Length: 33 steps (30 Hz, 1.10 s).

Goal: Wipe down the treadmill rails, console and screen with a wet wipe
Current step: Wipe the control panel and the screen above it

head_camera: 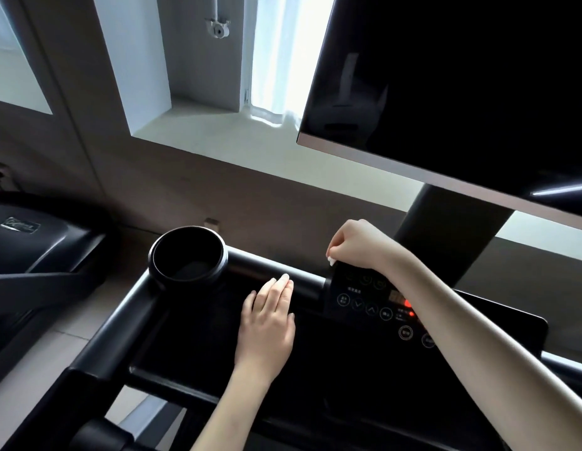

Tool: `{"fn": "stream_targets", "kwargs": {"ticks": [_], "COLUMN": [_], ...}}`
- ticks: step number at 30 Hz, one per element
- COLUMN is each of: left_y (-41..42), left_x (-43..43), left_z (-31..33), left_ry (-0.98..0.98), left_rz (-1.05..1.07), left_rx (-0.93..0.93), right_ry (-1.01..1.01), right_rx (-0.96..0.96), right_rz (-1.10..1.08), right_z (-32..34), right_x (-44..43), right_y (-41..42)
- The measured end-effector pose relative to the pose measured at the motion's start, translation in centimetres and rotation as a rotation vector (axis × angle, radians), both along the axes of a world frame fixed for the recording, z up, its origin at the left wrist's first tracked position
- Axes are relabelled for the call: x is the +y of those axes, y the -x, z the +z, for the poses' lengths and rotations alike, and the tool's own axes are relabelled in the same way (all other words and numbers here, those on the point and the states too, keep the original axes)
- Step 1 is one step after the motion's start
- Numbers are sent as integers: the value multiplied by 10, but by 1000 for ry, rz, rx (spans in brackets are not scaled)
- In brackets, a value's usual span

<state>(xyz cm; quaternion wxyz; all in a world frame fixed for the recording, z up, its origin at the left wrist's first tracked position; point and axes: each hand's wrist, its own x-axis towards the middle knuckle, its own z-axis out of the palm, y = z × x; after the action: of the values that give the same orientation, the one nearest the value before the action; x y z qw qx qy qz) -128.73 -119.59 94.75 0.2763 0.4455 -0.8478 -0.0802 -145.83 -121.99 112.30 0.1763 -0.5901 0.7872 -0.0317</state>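
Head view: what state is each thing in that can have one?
Large black treadmill screen, dark, only reflections.
Black control panel with round buttons, powered, red digits lit.
Round black cup holder, looks empty.
Left hand, flat with straight fingers on the black console tray.
Right hand, curled at the panel's top edge, pinching a small white wet wipe, mostly hidden.
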Motion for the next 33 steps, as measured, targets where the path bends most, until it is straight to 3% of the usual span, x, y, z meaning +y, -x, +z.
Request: {"fn": "stream_targets", "kwargs": {"ticks": [7,11,16,22,33], "left_y": [-2,-3,-3,-2,-3], "left_x": [1,1,1,1,0], "left_z": [1,1,1,0,1], "left_ry": [-26,-18,-8,-5,-14], "left_rz": [10,25,32,39,19], "left_rx": [4,16,34,36,58], "right_ry": [-66,-52,-98,-49,-165], "right_rx": [237,292,402,385,362], "right_rz": [174,193,365,353,396], "right_z": [-5,-10,-10,-14,-8], "right_x": [3,-4,2,5,5], "right_y": [-14,-17,-16,-14,-15]}}
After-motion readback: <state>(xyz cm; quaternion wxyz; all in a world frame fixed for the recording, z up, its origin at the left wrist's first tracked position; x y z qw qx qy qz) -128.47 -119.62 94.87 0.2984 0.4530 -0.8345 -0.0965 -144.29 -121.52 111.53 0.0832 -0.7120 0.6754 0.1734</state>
